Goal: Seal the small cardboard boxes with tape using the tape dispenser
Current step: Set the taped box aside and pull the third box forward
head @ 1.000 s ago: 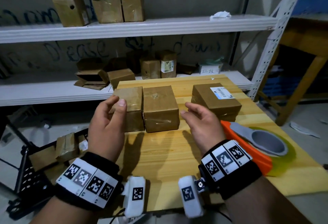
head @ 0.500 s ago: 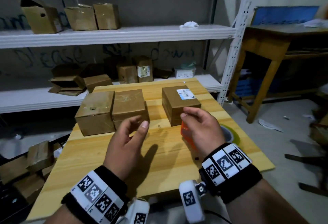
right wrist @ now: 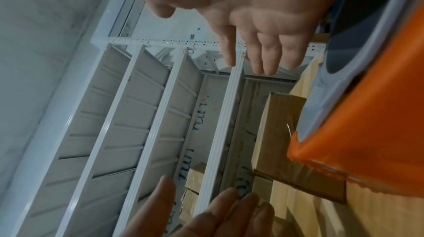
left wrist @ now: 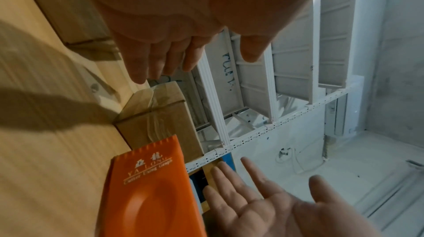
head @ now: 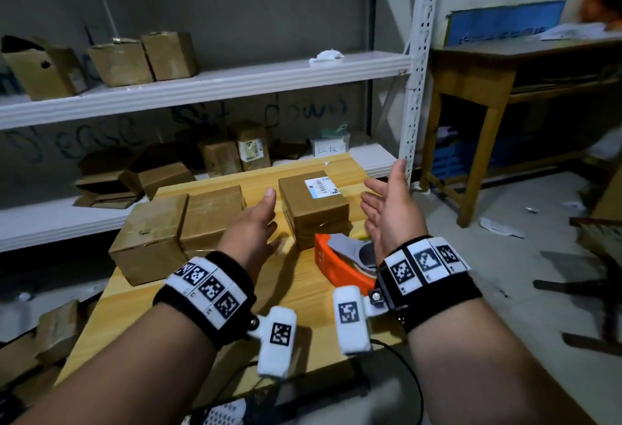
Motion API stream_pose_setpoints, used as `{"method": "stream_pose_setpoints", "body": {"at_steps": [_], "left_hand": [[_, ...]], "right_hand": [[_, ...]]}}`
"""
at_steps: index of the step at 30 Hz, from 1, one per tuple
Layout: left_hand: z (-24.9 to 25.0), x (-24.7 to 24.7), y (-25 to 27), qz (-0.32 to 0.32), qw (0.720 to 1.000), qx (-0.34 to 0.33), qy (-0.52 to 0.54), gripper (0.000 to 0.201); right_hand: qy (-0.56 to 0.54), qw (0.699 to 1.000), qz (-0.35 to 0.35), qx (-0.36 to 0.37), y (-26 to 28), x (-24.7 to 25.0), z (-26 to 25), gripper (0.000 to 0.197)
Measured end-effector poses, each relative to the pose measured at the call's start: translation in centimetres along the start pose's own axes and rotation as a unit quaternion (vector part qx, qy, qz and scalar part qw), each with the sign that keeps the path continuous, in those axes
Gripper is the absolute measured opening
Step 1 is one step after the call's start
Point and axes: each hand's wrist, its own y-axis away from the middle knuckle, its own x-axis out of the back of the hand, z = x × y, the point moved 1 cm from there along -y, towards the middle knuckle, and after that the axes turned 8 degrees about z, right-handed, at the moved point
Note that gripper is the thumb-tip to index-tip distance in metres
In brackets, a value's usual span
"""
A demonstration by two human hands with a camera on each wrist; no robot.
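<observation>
Both our hands lifted above the wooden table

Left hand and right hand spread, holding nothing; the orange tape dispenser lies under the right wrist, the labelled cardboard box just beyond (two boxes left of it).

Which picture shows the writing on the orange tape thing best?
The left wrist view: the orange tape dispenser faces the camera, so its printed side is readable. The head view shows no writing; the right wrist view shows only a blurry orange edge.
</observation>
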Motion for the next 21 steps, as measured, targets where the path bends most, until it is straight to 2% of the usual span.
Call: {"method": "stream_pose_setpoints", "body": {"at_steps": [2, 5, 11, 13, 14, 16, 17, 21], "left_hand": [[-0.1, -0.9, -0.6, -0.003, 1.0, 0.009, -0.019, 0.084], [-0.2, -1.9, -1.1, -0.008, 0.999, 0.016, -0.043, 0.086], [-0.7, -2.4, -0.8, -0.026, 0.996, 0.005, -0.082, 0.084], [-0.8, -2.2, -0.6, -0.035, 0.992, -0.016, -0.117, 0.09], [-0.8, -2.1, -0.5, -0.038, 0.992, -0.024, -0.117, 0.085], [-0.6, -1.9, -0.3, -0.035, 0.995, -0.037, -0.082, 0.057], [-0.3, -1.8, -0.1, -0.031, 0.996, -0.046, -0.067, 0.05], [1.0, -1.2, 1.0, -0.011, 0.99, -0.122, -0.073, 0.052]], "right_hand": [[0.048, 0.999, 0.008, 0.021, 0.0, -0.6, 0.0, 0.104], [0.141, 0.989, -0.026, 0.031, 0.5, -1.3, 0.2, 0.089], [0.211, 0.974, -0.064, 0.048, -0.4, -2.7, 2.0, 0.06], [0.212, 0.973, -0.054, 0.067, -0.8, -2.8, 2.6, 0.056], [0.201, 0.976, -0.047, 0.075, -0.9, -2.7, 2.7, 0.053], [0.156, 0.983, -0.039, 0.084, -0.7, -2.5, 2.3, 0.043], [0.134, 0.986, -0.038, 0.087, -0.4, -2.5, 2.0, 0.041], [0.095, 0.986, -0.03, 0.136, 0.4, -2.4, 1.4, 0.037]]}}
